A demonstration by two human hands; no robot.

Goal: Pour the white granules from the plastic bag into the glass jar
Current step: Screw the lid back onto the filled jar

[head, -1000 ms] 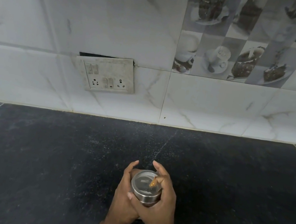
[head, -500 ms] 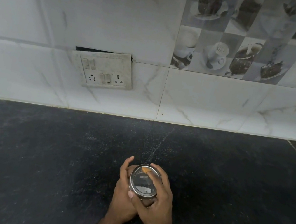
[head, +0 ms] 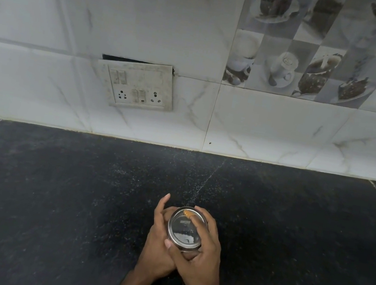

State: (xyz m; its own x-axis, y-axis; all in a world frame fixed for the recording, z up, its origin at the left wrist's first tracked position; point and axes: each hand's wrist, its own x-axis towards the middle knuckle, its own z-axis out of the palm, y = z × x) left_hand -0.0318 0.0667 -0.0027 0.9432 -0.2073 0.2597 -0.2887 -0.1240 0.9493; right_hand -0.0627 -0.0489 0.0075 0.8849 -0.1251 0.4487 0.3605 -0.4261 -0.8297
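A small glass jar with a shiny metal lid stands on the black stone counter near its front edge. My left hand wraps the jar's left side. From the right, my right hand grips the lid rim, with one finger lying across the lid top. The glass body is almost wholly hidden by both hands. No plastic bag shows in the head view.
A white marble-tiled wall rises behind the counter. A loose, tilted switch and socket plate sits on it at the left. Fine white specks dot the counter behind the jar.
My right hand has turned on the lid, its finger sliding across the top. The jar stays in place and the camera view has drifted slightly.
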